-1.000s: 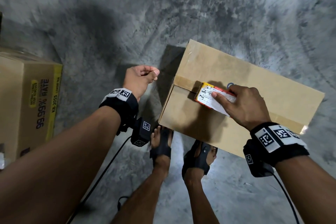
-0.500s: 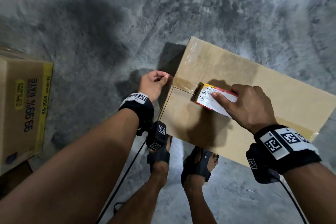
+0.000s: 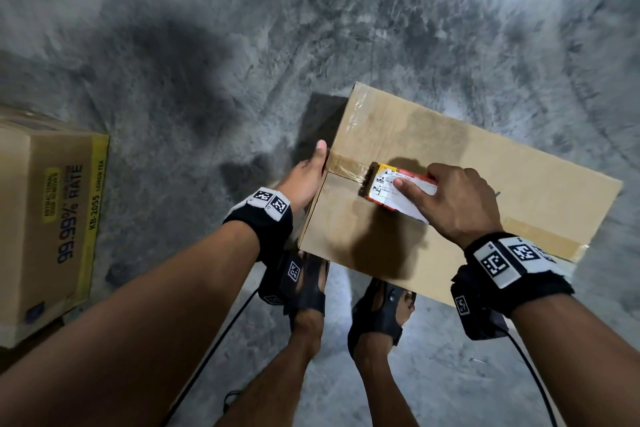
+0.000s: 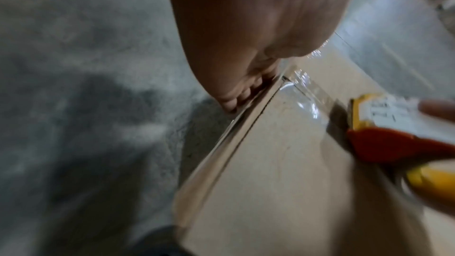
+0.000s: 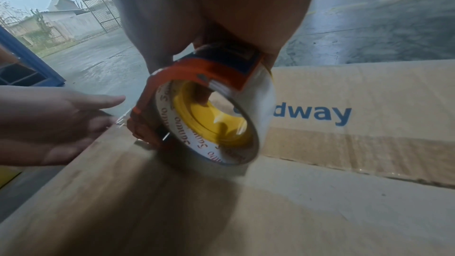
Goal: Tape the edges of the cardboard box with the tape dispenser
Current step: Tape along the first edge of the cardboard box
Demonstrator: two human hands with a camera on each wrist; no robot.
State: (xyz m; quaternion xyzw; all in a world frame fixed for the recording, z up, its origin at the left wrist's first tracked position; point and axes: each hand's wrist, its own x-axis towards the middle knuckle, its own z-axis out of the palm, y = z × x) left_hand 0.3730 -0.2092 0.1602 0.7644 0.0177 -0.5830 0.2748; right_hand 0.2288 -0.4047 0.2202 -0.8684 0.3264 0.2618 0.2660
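A brown cardboard box (image 3: 433, 156) lies on the concrete floor in front of my feet, a strip of tape (image 3: 348, 163) running along its top seam. My right hand (image 3: 450, 201) grips the red and yellow tape dispenser (image 3: 391, 189), which rests on the seam near the box's left end. The roll (image 5: 209, 122) stands on the box top (image 5: 295, 192). My left hand (image 3: 308, 177) lies flat with straight fingers (image 4: 236, 96) against the left side of the box at the seam's end, over the tape that folds down there (image 4: 290, 85).
A second printed carton (image 3: 48, 218) stands on the floor at the left. Bare grey concrete (image 3: 311, 28) surrounds the box. Cables (image 3: 214, 347) trail from both wristbands past my sandalled feet (image 3: 377, 308). A blue container (image 5: 27, 65) and a gate stand far off.
My left hand has moved right from free air to the box's left side and has uncurled from a loose fist to a flat hand. The right hand and dispenser have stayed near the seam's left end.
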